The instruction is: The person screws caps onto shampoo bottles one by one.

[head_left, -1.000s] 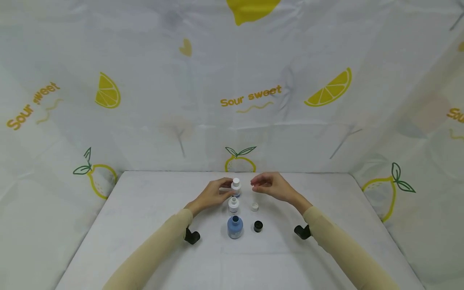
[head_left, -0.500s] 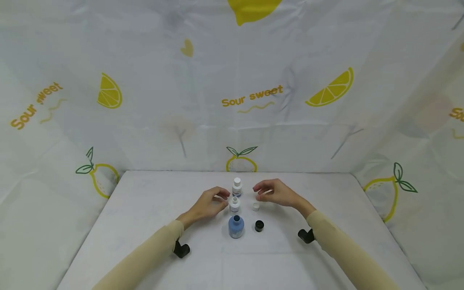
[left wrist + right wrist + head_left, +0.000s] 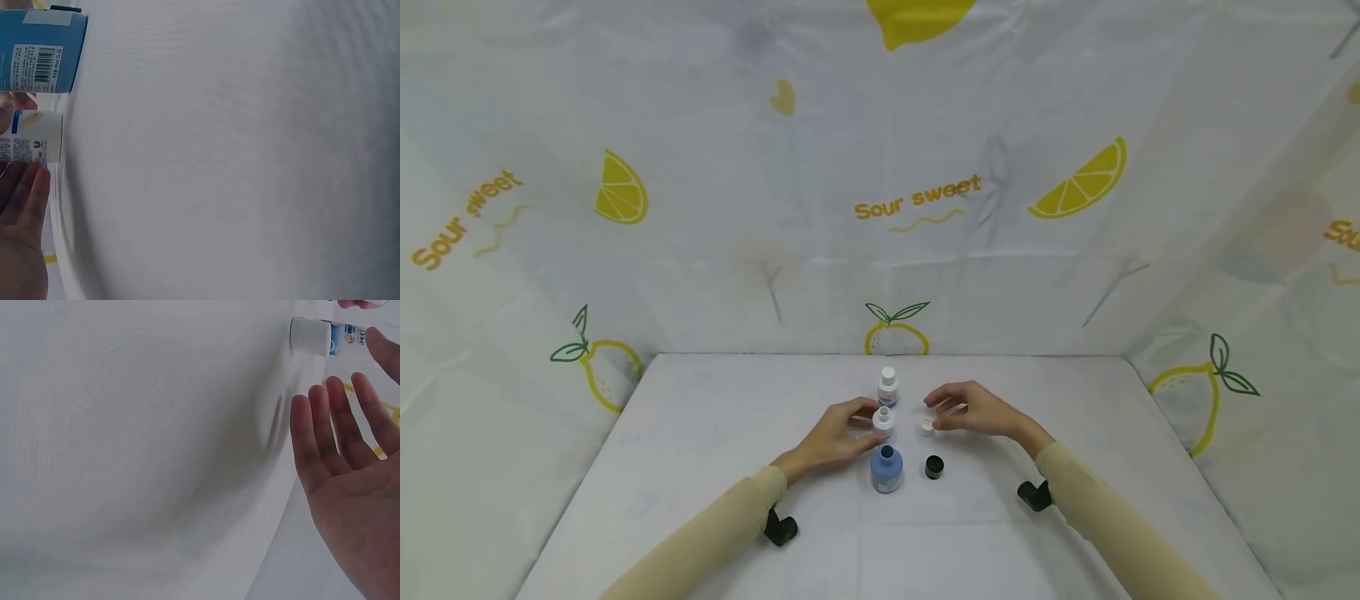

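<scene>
In the head view three bottles stand upright in a line. My left hand [image 3: 837, 435] holds the middle one, an uncapped white bottle [image 3: 883, 422], between thumb and fingers. The left wrist view shows this white bottle [image 3: 37, 139] with the fingers along its underside in the picture. Nearer me is an open blue bottle [image 3: 886, 472]; the far white bottle [image 3: 888, 390] has its white cap on. My right hand [image 3: 977, 410] hovers, fingers spread, beside a small white cap [image 3: 927, 427]. Its thumb tip is close to the cap; whether they touch I cannot tell.
A black cap [image 3: 934, 467] lies to the right of the blue bottle. The table [image 3: 820, 558] wears a white cover, and a lemon-printed sheet [image 3: 722, 208] hangs behind and at both sides. Black wrist devices, such as the right one [image 3: 1035, 496], hang below the sleeves.
My left hand has left the far capped bottle and come nearer me to hold the middle white bottle. My right hand has come lower, towards the white cap. The bottles stay put.
</scene>
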The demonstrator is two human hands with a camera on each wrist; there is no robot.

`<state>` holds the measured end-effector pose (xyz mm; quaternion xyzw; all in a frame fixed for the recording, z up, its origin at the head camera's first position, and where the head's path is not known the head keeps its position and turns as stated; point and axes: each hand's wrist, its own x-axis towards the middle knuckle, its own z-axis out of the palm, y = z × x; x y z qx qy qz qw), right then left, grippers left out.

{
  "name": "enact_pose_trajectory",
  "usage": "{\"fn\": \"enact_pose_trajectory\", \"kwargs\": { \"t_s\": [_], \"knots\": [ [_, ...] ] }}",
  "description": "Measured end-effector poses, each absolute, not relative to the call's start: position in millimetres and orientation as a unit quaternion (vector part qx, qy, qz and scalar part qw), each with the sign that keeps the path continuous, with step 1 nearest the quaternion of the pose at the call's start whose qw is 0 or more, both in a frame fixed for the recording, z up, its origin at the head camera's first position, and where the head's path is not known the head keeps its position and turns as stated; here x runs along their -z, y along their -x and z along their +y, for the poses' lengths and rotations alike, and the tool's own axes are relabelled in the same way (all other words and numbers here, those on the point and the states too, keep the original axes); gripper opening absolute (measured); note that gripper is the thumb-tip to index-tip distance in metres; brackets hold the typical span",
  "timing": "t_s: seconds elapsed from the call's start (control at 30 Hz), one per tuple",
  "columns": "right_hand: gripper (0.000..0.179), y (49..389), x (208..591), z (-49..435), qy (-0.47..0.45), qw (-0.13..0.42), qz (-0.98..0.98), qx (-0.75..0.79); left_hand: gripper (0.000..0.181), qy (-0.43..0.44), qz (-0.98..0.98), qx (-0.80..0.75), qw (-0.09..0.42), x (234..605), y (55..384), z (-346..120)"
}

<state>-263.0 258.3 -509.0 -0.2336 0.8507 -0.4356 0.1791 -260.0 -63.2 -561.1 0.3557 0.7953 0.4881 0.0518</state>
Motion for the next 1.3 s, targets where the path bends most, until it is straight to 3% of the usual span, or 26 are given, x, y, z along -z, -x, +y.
{"fn": "enact_pose_trajectory", "kwargs": {
  "t_s": [0.8, 1.3],
  "knots": [
    [0.042, 262.9, 527.3, 252.5, 0.243, 0.178, 0.851, 0.43, 0.043, -0.358, 0.792, -0.494, 0.016, 550.8, 257.9, -67.9],
    [0.03, 263.7, 529.7, 249.2, 0.244, 0.16, 0.868, 0.403, 0.041, -0.352, 0.798, -0.489, -0.007, 546.7, 259.6, -70.9]
  ]
}}
